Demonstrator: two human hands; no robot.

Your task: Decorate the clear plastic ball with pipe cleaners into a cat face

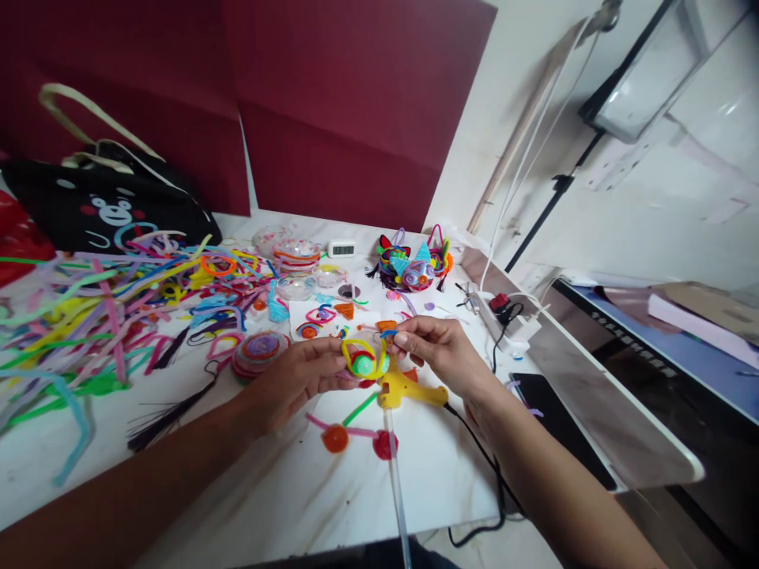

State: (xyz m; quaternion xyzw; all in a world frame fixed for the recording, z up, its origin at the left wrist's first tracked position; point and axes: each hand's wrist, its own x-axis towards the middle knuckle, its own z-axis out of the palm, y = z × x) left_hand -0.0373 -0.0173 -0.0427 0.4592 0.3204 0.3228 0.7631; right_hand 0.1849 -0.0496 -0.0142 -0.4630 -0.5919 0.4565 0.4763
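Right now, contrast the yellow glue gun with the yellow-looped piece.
The yellow-looped piece is in the left hand; the glue gun lies unheld. The piece mixes yellow, green and red; the gun's body is yellow. The gun has a cord; the piece has none. Both show yellow.

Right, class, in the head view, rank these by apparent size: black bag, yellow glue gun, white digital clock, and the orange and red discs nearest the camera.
1. Black bag
2. Yellow glue gun
3. Orange disc and red disc: too alike to rank
4. White digital clock
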